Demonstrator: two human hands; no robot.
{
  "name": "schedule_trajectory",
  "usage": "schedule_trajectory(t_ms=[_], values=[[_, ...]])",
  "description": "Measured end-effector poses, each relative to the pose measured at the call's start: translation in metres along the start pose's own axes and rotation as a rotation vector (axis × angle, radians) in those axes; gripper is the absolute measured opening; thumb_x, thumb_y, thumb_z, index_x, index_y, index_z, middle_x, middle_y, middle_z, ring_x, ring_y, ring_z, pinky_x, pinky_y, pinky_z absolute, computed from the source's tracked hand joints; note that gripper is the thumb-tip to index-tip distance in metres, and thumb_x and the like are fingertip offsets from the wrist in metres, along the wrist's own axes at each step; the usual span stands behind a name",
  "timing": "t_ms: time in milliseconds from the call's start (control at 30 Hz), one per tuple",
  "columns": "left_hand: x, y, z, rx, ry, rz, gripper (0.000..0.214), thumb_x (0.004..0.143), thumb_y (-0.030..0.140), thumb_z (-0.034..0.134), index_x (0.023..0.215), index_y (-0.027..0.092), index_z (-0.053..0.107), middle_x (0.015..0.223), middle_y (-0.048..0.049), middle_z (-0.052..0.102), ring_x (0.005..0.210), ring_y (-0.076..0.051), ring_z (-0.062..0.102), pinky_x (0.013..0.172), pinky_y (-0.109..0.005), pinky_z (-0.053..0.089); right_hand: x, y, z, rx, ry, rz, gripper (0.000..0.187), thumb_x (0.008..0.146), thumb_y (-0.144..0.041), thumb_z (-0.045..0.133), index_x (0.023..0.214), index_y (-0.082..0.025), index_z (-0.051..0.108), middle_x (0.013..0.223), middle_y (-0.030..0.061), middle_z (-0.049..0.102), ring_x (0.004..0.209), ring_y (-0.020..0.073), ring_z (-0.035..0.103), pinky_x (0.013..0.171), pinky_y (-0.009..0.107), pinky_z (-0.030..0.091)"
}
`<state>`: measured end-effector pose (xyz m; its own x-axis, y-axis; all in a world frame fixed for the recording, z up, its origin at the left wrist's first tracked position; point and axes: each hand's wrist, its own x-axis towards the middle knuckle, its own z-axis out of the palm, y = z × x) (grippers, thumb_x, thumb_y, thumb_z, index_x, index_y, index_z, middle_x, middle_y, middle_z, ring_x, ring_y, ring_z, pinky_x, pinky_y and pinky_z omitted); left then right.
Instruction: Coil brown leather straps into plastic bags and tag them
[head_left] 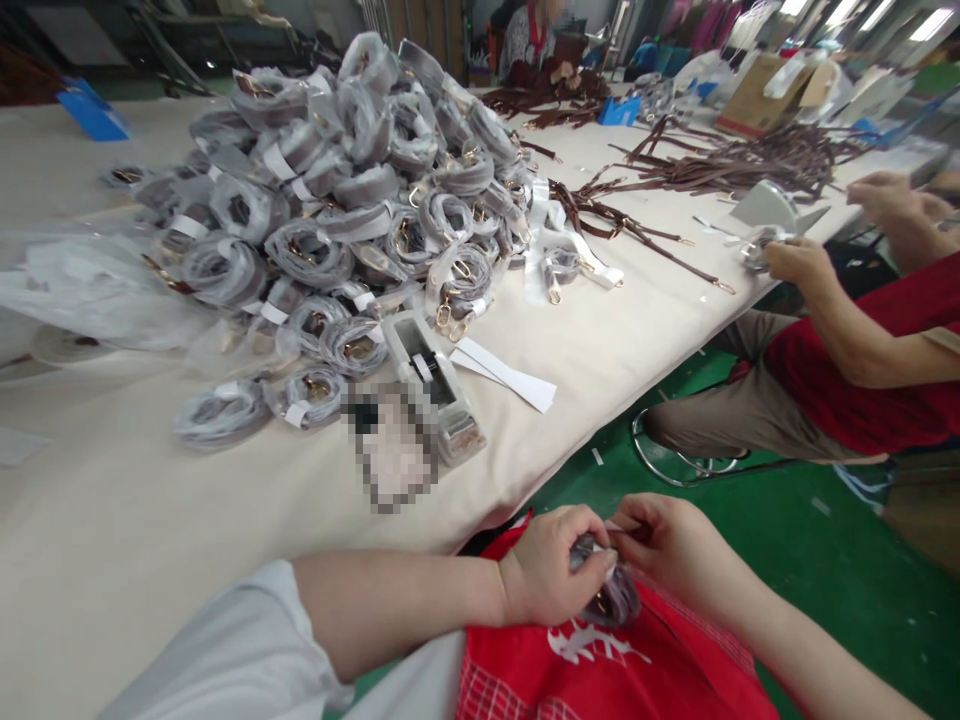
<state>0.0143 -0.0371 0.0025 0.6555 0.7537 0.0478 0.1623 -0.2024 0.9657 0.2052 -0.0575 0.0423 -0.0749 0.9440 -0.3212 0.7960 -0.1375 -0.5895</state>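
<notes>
My left hand (551,575) and my right hand (667,545) meet low over my lap, beyond the table's edge. Both are closed on one coiled strap in a clear plastic wrap (611,590), with a gold clasp showing at its lower side. My right fingers pinch the top of the wrap next to my left thumb. A red apron (600,670) lies under my hands. A large heap of similar wrapped strap coils (337,180) rises on the table ahead of me.
A white tape dispenser (435,385) and paper strips (510,375) lie near the cream table's edge (112,520). Loose brown straps (720,160) cover the far right. A seated person in red (862,350) handles a wrapped coil at the right. Green floor (787,560) lies below.
</notes>
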Motion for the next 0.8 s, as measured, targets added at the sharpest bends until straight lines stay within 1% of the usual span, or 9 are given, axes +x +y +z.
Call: schedule_trajectory(t_ms=[167, 267, 333, 400, 467, 567, 633, 767, 800], values=[[-0.001, -0.004, 0.000, 0.054, -0.017, 0.006, 0.011, 0.086, 0.030, 0.054, 0.089, 0.019, 0.054, 0.080, -0.0023, 0.062, 0.072, -0.016, 0.058, 0.068, -0.027, 0.044, -0.005, -0.009, -0.004, -0.008, -0.031, -0.043, 0.016, 0.082, -0.024, 0.059, 0.068, -0.021, 0.065, 0.067, 0.0015, 0.069, 0.062, 0.0182, 0.062, 0.056, 0.027, 0.042], [0.000, -0.005, 0.000, 0.088, -0.047, -0.002, 0.011, 0.084, 0.028, 0.054, 0.091, 0.019, 0.054, 0.082, -0.0033, 0.063, 0.074, -0.017, 0.059, 0.069, -0.028, 0.044, -0.012, -0.009, -0.006, -0.068, -0.049, -0.089, 0.018, 0.086, -0.021, 0.054, 0.076, -0.022, 0.068, 0.075, 0.0024, 0.070, 0.070, 0.0193, 0.065, 0.061, 0.028, 0.044], [0.001, -0.006, 0.001, 0.106, -0.074, -0.017, 0.011, 0.083, 0.026, 0.053, 0.091, 0.019, 0.053, 0.082, -0.0033, 0.063, 0.074, -0.017, 0.059, 0.068, -0.028, 0.044, -0.016, -0.007, -0.005, -0.100, -0.057, -0.112, 0.021, 0.090, -0.023, 0.051, 0.084, -0.023, 0.071, 0.080, 0.0033, 0.070, 0.073, 0.0198, 0.066, 0.064, 0.029, 0.046], [0.002, -0.007, 0.002, 0.110, -0.095, -0.050, 0.013, 0.084, 0.027, 0.053, 0.093, 0.019, 0.053, 0.083, -0.0036, 0.063, 0.073, -0.017, 0.059, 0.067, -0.029, 0.044, -0.019, -0.006, -0.002, -0.128, -0.041, -0.129, 0.025, 0.094, -0.026, 0.048, 0.090, -0.024, 0.072, 0.084, 0.0044, 0.070, 0.075, 0.0200, 0.067, 0.066, 0.029, 0.047], [0.003, -0.009, 0.003, 0.093, -0.083, -0.096, 0.018, 0.084, 0.031, 0.055, 0.096, 0.018, 0.053, 0.086, -0.0050, 0.064, 0.075, -0.018, 0.060, 0.068, -0.030, 0.045, -0.021, -0.006, 0.002, -0.175, 0.004, -0.144, 0.027, 0.096, -0.027, 0.046, 0.093, -0.023, 0.072, 0.084, 0.0050, 0.070, 0.075, 0.0199, 0.067, 0.067, 0.029, 0.048], [0.004, -0.015, 0.006, 0.020, -0.030, -0.185, 0.031, 0.081, 0.034, 0.061, 0.102, 0.017, 0.049, 0.089, -0.0069, 0.065, 0.081, -0.020, 0.062, 0.072, -0.031, 0.048, -0.023, -0.006, 0.008, -0.289, 0.061, -0.183, 0.024, 0.096, -0.024, 0.047, 0.090, -0.023, 0.071, 0.082, 0.0047, 0.069, 0.074, 0.0201, 0.067, 0.066, 0.029, 0.048], [0.004, -0.019, 0.007, -0.029, -0.038, -0.218, 0.036, 0.079, 0.034, 0.063, 0.107, 0.016, 0.047, 0.087, -0.0066, 0.067, 0.081, -0.021, 0.063, 0.073, -0.031, 0.049, -0.025, -0.006, 0.012, -0.367, 0.076, -0.224, 0.021, 0.094, -0.022, 0.050, 0.087, -0.022, 0.069, 0.082, 0.0047, 0.069, 0.074, 0.0211, 0.067, 0.064, 0.030, 0.047], [0.006, -0.022, 0.007, 0.000, -0.104, -0.228, 0.034, 0.079, 0.033, 0.062, 0.108, 0.016, 0.057, 0.097, -0.0081, 0.069, 0.086, -0.021, 0.064, 0.074, -0.032, 0.051, -0.029, -0.002, 0.018, -0.447, 0.085, -0.282, 0.017, 0.094, -0.019, 0.051, 0.094, -0.022, 0.068, 0.083, 0.0044, 0.069, 0.073, 0.0219, 0.067, 0.063, 0.031, 0.047], [0.006, -0.022, 0.006, 0.001, -0.115, -0.241, 0.036, 0.079, 0.032, 0.062, 0.112, 0.017, 0.059, 0.099, -0.0079, 0.069, 0.087, -0.021, 0.065, 0.076, -0.032, 0.051, -0.029, -0.001, 0.019, -0.460, 0.085, -0.293, 0.018, 0.095, -0.019, 0.050, 0.096, -0.022, 0.068, 0.083, 0.0045, 0.069, 0.073, 0.0219, 0.067, 0.063, 0.032, 0.047]])
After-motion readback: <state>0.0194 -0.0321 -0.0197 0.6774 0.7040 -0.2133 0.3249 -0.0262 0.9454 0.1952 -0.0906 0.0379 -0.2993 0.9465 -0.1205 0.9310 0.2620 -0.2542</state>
